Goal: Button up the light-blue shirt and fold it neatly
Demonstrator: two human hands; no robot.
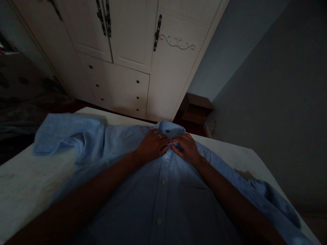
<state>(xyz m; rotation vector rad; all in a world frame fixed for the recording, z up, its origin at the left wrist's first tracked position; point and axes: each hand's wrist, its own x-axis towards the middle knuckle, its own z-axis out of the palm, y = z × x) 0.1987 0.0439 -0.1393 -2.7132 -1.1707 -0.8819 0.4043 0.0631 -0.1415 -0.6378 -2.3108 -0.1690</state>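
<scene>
A light blue button-up shirt (127,194) lies front side up across a pale table, its collar (171,127) at the far edge. Its left-hand sleeve (68,132) is folded outward, and the other sleeve stretches toward the lower right. My left hand (154,144), with a ring on one finger, pinches the front placket just below the collar. Close against it, my right hand (186,148) also grips the fabric there with bent fingers. Several white buttons run down the placket (163,197) below the hands. The button or buttonhole between my fingertips is hidden.
The pale tabletop (20,183) shows around the shirt. Beyond it stands a cream wardrobe (130,41) with dark handles and drawer knobs. A small brown cabinet (196,109) sits in the corner by the grey wall (276,102). The room is dim.
</scene>
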